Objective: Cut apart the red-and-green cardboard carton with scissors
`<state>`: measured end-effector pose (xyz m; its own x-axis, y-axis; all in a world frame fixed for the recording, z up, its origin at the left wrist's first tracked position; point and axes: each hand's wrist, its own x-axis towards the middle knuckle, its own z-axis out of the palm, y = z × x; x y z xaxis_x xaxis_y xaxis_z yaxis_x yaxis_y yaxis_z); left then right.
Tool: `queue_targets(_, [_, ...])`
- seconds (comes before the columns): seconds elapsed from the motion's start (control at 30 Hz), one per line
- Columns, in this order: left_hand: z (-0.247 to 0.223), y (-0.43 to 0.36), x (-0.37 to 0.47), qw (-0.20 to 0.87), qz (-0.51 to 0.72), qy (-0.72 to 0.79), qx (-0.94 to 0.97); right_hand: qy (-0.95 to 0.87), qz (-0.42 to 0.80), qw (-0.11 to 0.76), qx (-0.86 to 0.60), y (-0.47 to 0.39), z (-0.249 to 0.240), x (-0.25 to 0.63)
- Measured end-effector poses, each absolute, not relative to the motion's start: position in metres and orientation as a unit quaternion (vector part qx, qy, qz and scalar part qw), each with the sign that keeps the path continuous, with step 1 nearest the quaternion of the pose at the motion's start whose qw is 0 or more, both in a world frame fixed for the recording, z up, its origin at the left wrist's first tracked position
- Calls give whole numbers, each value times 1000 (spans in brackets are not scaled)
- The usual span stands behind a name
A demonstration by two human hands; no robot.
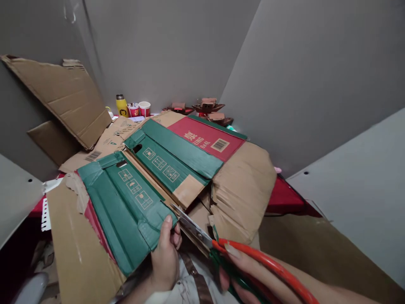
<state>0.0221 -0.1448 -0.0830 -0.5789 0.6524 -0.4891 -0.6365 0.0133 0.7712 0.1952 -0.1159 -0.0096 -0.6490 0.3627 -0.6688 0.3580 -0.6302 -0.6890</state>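
Observation:
My left hand [167,253] pinches the near corner of a green-printed cardboard flap [126,211], thumb on top and fingers curled at its edge. In my right hand [256,270] are large scissors [194,228] with one orange and one green handle. Their blades point up and left at the near end of the gap between the left flap and a second green flap [167,162]. Brown strips show inside that gap. To the right, the flattened box continues with a red printed panel [205,137] and a bent brown panel [243,185].
Brown cardboard [69,97] stands up at the back left. Behind the box are a yellow bottle [121,105], two paper cups [144,108] and several small model boats [208,105]. A red tablecloth [284,198] shows at the right; grey walls enclose the table.

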Motion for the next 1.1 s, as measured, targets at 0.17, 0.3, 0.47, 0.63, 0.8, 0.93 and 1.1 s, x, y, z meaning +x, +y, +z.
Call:
queue_targets(0.17, [-54, -143, 27, 503, 688, 523, -14, -365, 844, -11, -393, -112, 5, 210])
queue_targets(0.3, [-42, -141, 30, 504, 692, 516, 5, -314, 875, 23, -369, -113, 10, 216])
queue_targets(0.47, [-45, -140, 31, 499, 680, 537, -19, -294, 871, 59, -390, -123, 2, 211])
queue_targets(0.63, [-56, -142, 33, 513, 671, 536, 11, -318, 848, 63, -419, -125, -1, 208])
queue_targets(0.8, [-61, -144, 35, 521, 664, 535, 34, -321, 825, 40, -463, -124, -2, 203])
queue_targets(0.93, [-75, -149, 35, 540, 647, 533, 79, -389, 798, 24, -460, -124, -6, 208])
queue_targets(1.1, [-96, -158, 36, 516, 644, 556, 97, -441, 774, -3, -455, -121, -1, 216])
